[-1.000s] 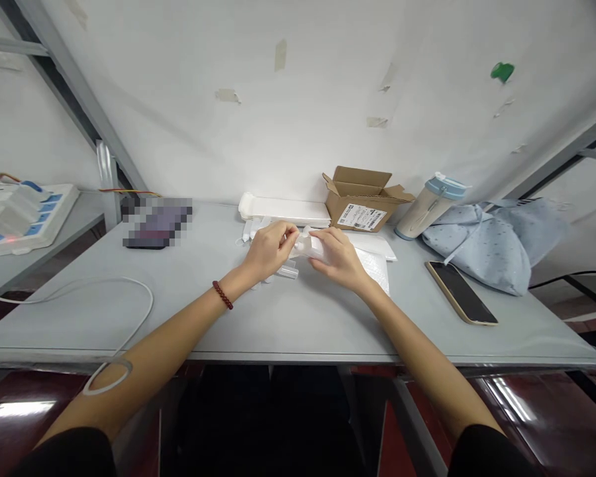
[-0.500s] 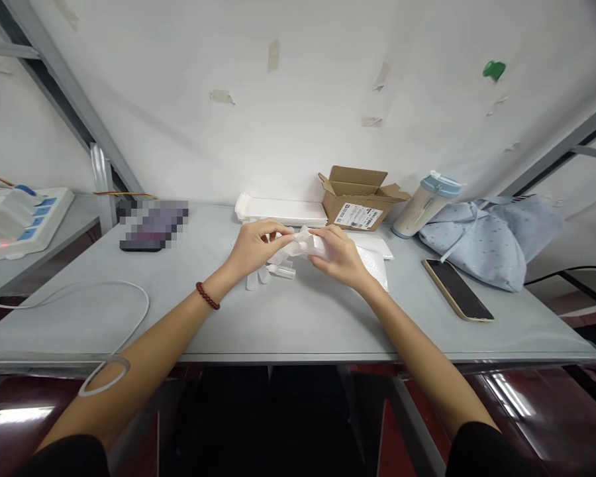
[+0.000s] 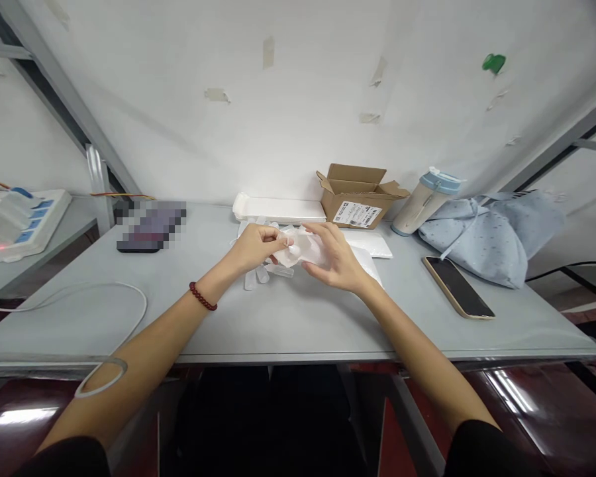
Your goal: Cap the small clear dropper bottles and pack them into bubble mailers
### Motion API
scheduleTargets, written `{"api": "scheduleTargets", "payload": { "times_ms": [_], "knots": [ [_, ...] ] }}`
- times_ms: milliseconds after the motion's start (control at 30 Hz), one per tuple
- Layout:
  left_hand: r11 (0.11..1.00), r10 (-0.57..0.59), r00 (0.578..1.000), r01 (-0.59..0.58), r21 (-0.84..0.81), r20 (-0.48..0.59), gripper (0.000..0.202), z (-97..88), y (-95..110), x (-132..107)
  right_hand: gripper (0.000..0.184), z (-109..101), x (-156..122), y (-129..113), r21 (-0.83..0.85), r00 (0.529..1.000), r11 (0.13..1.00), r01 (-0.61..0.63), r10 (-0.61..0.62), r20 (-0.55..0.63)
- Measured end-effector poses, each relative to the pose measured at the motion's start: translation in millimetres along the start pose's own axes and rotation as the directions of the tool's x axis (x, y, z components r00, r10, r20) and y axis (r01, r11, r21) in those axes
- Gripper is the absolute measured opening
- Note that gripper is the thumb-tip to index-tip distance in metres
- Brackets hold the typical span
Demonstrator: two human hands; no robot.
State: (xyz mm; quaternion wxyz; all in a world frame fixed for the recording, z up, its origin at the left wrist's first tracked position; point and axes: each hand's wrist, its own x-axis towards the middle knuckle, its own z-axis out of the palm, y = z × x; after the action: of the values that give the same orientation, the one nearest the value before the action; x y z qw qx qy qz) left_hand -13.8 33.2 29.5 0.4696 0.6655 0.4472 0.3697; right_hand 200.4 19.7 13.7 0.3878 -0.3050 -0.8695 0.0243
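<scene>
Between my hands, above the table, is a crumpled white wrapper (image 3: 305,250), thin and soft-looking; whether anything is inside it I cannot make out. My left hand (image 3: 257,246) pinches its left edge between thumb and fingertips. On the other side my right hand (image 3: 338,258) curls round the wrapper's right end, thumb below and fingers above. Several small clear plastic pieces (image 3: 262,274) lie on the table under and behind my left hand, partly hidden by it.
Behind stand a long white box (image 3: 283,209) and an open cardboard box (image 3: 357,205). White packets (image 3: 370,245) lie by my right hand. Rightward are a tumbler (image 3: 424,202), a blue cloth bag (image 3: 471,238) and a phone (image 3: 457,288). A dark pixelated item (image 3: 151,226) and white cable (image 3: 142,318) are leftward.
The wrapper has spread wider between my hands. My right-hand fingers have opened somewhat around it, and my left hand has shifted slightly left.
</scene>
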Motion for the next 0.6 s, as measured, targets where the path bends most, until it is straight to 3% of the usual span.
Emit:
{"api": "scheduleTargets", "payload": {
  "times_ms": [200, 400, 600],
  "knots": [
    [1.000, -0.011, 0.999, 0.010, -0.016, -0.047, 0.029, 2.7, 2.3, -1.8, 0.051, 0.5, 0.2, -11.5, -0.152, 0.996, 0.985, 0.077, -0.068, 0.063],
    [0.998, 0.000, 0.999, 0.004, -0.065, 0.047, 0.030, 6.3, 5.0, -3.5, 0.055, 1.3, -0.1, -15.1, -0.198, 0.992, 0.976, 0.085, -0.064, 0.110],
    [0.995, 0.017, 0.998, -0.010, -0.095, 0.069, 0.032, 6.8, 4.6, -4.2, 0.057, 0.8, 0.5, -19.9, -0.197, 0.989, 0.976, 0.094, -0.068, 0.131]
  ]
}}
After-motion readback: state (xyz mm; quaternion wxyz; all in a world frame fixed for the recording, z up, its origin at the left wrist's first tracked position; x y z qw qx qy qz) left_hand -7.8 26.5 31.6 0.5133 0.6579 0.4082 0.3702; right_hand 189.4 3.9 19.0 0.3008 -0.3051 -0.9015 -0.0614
